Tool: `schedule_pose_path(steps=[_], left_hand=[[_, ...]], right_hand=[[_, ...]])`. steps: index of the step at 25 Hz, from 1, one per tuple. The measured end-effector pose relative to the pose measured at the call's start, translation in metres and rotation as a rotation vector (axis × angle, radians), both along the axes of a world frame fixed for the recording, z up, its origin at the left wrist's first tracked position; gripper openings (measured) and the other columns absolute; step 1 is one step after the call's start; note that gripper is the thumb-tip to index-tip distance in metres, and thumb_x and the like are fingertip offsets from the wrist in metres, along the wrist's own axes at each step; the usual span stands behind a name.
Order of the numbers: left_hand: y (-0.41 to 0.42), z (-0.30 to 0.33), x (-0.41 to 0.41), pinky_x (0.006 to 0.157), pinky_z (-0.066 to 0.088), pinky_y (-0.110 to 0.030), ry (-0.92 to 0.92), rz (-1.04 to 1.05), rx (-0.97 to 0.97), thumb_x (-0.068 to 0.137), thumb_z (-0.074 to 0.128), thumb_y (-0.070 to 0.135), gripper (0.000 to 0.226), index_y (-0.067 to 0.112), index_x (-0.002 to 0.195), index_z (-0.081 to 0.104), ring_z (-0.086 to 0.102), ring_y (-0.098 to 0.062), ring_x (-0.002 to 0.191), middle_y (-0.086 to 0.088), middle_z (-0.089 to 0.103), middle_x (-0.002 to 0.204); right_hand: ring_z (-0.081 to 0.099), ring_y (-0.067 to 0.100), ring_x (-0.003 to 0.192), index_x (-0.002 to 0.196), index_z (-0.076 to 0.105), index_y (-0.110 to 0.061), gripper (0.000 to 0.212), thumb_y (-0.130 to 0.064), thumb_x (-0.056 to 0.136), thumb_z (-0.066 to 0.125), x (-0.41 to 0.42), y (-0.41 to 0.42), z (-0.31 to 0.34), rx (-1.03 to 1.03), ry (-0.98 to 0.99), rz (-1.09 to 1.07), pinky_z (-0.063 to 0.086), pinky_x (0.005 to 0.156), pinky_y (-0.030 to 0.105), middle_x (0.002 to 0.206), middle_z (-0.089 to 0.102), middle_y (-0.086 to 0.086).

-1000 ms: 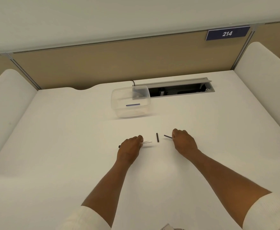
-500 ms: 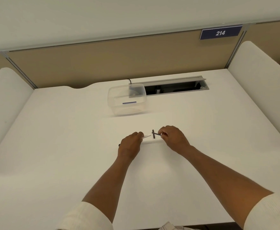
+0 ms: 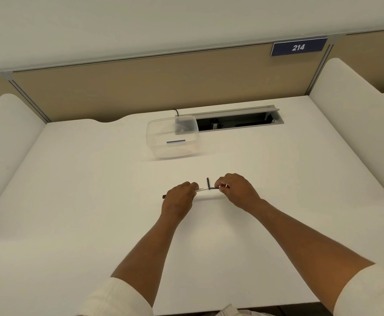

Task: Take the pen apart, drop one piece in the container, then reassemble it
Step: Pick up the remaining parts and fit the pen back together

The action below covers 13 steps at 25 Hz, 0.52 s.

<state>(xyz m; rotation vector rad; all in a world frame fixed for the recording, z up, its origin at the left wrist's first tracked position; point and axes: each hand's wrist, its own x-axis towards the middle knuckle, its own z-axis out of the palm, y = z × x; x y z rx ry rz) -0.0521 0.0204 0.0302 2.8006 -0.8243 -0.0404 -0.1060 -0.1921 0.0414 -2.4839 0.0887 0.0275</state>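
My left hand [image 3: 179,197] grips the white pen barrel [image 3: 202,189], whose dark end pokes out to the left of the fist. My right hand [image 3: 234,190] pinches a short dark pen piece [image 3: 214,188] and holds it against the barrel's right end. Another short dark piece [image 3: 208,182] lies on the table just behind that joint. At the back stands the clear plastic container [image 3: 154,144], with a thin blue pen piece [image 3: 175,141] lying inside it.
The white table [image 3: 95,201] has raised white side panels left and right. An open cable tray [image 3: 236,120] is cut into the table right of the container. A tan partition with a "214" sign [image 3: 298,47] closes the back.
My right hand picked up the dark piece from the table and carried it left to the end of the barrel. The left hand has kept its hold on the barrel.
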Motion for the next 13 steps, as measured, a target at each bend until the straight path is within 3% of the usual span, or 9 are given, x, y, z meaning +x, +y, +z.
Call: schedule_pose_path(steps=[3,9,13], left_hand=[[-0.004,0.002,0.0,0.057,0.037,-0.033,-0.007,-0.011,-0.015,0.097,0.048,0.019,0.014,0.022,0.108,0.056,0.058,-0.029,0.075,-0.001,0.062,0.091],[-0.008,0.003,0.004,0.061,0.048,-0.039,0.014,0.012,-0.051,0.098,0.047,0.021,0.01,0.02,0.107,0.05,0.058,-0.032,0.074,-0.002,0.064,0.094],[-0.006,0.002,0.013,0.059,0.045,-0.038,0.024,0.047,-0.089,0.098,0.046,0.022,0.007,0.021,0.104,0.043,0.053,-0.032,0.069,-0.001,0.064,0.093]], right_hand=[[0.053,0.014,0.089,0.097,0.071,-0.027,0.018,-0.018,0.091,0.056,0.004,0.002,0.005,0.019,-0.005,0.009,0.046,0.078,0.034,0.09,0.063,-0.007],[0.058,0.016,0.091,0.112,0.064,-0.014,0.021,-0.018,0.092,0.061,0.013,0.005,0.013,0.123,-0.089,-0.048,0.049,0.084,0.035,0.106,0.064,0.001],[0.054,0.016,0.085,0.113,0.063,-0.012,0.02,-0.023,0.096,0.057,0.021,-0.002,0.014,0.143,-0.128,-0.096,0.047,0.08,0.034,0.103,0.063,0.0]])
